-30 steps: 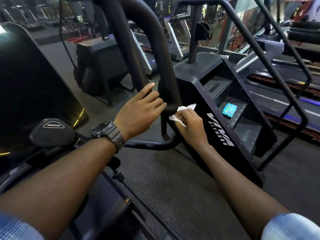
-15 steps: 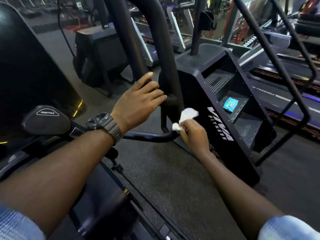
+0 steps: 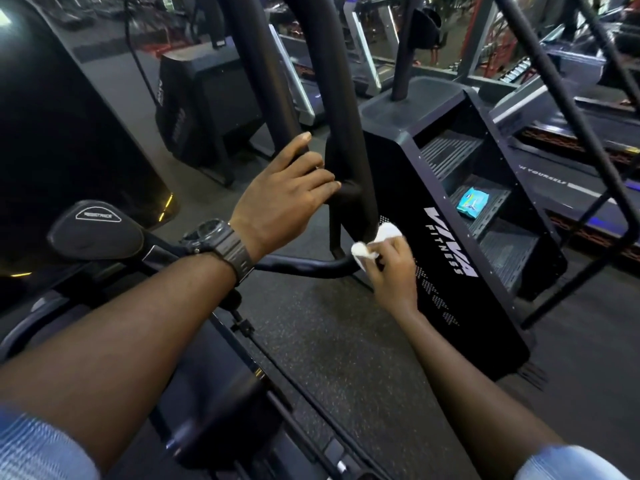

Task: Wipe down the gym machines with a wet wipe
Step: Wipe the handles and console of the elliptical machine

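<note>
A white wet wipe (image 3: 375, 241) is bunched in my right hand (image 3: 391, 271), which presses it against the curved black handlebar (image 3: 304, 266) of the machine, where the bar bends upward. My left hand (image 3: 282, 199), with a dark watch on its wrist, rests on the upright black bar (image 3: 343, 109) with fingers curled around it, thumb raised. A teal wipe packet (image 3: 471, 202) lies on a step of the black stair-climber (image 3: 446, 237) marked VIVA FITNESS, to the right.
A black round housing (image 3: 62, 140) and a small pad (image 3: 97, 228) fill the left. Slanted black rails (image 3: 554, 88) of the stair-climber cross the right. Treadmills (image 3: 581, 133) and another black machine (image 3: 207, 98) stand behind. Dark rubber floor (image 3: 346, 341) lies between machines.
My right hand has slid the wipe down from the upright bar junction to the bend of the lower handlebar. My left hand stays on the upright bar.
</note>
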